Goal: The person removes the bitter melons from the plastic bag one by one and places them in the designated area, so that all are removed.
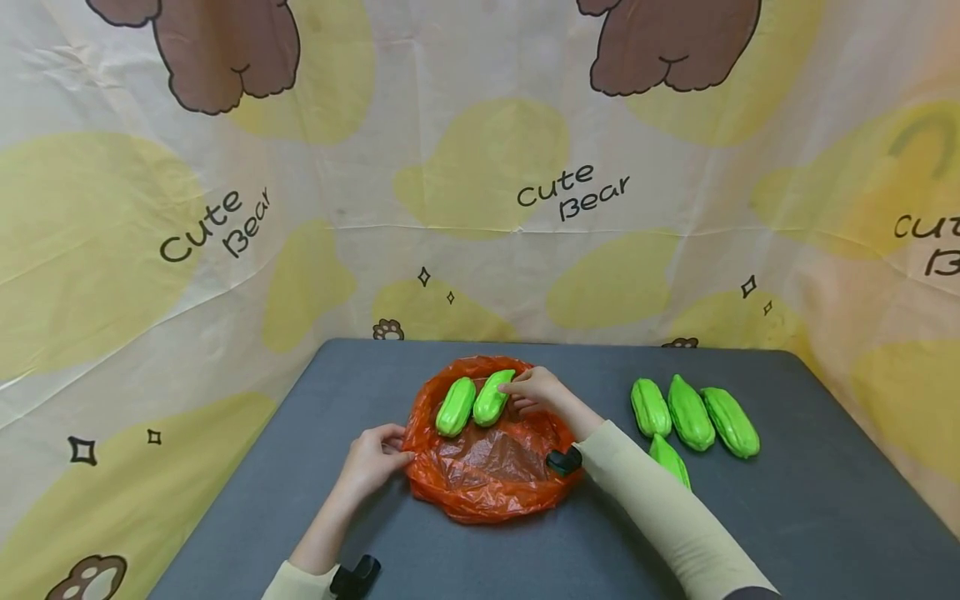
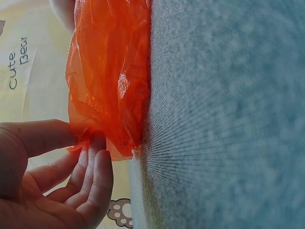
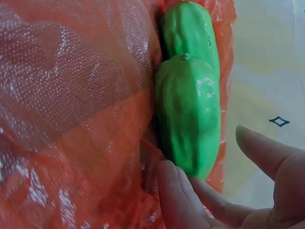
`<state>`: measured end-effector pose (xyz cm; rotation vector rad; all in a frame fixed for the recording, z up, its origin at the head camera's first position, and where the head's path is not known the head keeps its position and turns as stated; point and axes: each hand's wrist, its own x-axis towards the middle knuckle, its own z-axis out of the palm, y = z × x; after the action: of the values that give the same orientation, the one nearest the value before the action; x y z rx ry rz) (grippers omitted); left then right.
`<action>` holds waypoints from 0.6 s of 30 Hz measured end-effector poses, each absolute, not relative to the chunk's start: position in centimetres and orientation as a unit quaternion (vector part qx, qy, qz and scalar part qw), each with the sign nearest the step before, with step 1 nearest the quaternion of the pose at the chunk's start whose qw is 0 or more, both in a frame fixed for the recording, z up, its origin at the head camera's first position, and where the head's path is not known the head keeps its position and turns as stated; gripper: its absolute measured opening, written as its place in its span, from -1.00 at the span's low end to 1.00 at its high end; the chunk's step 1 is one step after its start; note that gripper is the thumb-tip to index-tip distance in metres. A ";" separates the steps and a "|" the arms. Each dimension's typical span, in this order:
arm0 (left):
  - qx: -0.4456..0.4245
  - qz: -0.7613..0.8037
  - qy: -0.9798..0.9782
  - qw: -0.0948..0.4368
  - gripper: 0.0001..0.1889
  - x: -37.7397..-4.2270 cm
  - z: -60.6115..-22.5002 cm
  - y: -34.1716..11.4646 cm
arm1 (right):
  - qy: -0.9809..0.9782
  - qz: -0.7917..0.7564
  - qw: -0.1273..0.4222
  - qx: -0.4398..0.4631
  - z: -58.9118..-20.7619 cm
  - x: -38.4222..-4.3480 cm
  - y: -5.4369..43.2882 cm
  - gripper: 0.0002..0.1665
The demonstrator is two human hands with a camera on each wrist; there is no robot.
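An orange-red plastic bag sits on the table with its mouth spread wide. My left hand pinches its left rim between thumb and fingers, as the left wrist view shows on the thin film. Inside, toward the back, two glossy green ridged gourds lie side by side: a left gourd and a right gourd. My right hand reaches over the bag's right side. In the right wrist view its fingertips are right at the end of the nearer gourd, while the thumb stands apart from it.
To the right on the grey table are several more green gourds: three in a row, including a middle one, and another partly behind my right sleeve. A printed cloth backdrop rises behind the table.
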<state>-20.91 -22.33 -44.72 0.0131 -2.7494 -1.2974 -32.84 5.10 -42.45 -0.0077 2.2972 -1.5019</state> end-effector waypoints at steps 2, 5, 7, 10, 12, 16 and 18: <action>0.005 -0.425 -0.904 0.050 -0.70 -20.9 -44.7 -22.3 | 0.814 -0.544 0.203 0.005 -42.7 -33.0 5.0 -0.33; 0.005 -0.425 -0.904 0.048 -0.70 -21.0 -44.8 -22.3 | 0.804 -0.557 0.207 0.017 -43.2 -33.3 4.9 -0.34; 0.005 -0.425 -0.904 0.047 -0.70 -21.0 -44.8 -22.4 | 0.797 -0.568 0.206 0.024 -43.4 -33.4 4.8 -0.36; 0.005 -0.427 -0.903 0.047 -0.70 -21.0 -44.9 -22.4 | 0.792 -0.576 0.199 0.033 -43.7 -33.5 4.7 -0.38; 0.005 -0.428 -0.903 0.046 -0.70 -21.1 -44.8 -22.4 | 0.794 -0.577 0.190 0.036 -44.0 -33.5 4.6 -0.35; 0.005 -0.427 -0.903 0.046 -0.70 -21.1 -44.9 -22.4 | 0.800 -0.574 0.172 0.038 -44.4 -33.5 4.3 -0.23; 0.004 -0.427 -0.903 0.046 -0.70 -21.0 -44.8 -22.4 | 0.803 -0.571 0.167 0.033 -44.6 -33.5 4.1 -0.23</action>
<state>-21.05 -22.40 -44.82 0.0133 -2.7570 -1.3035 -33.46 4.14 -44.64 0.0935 2.2871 -1.6245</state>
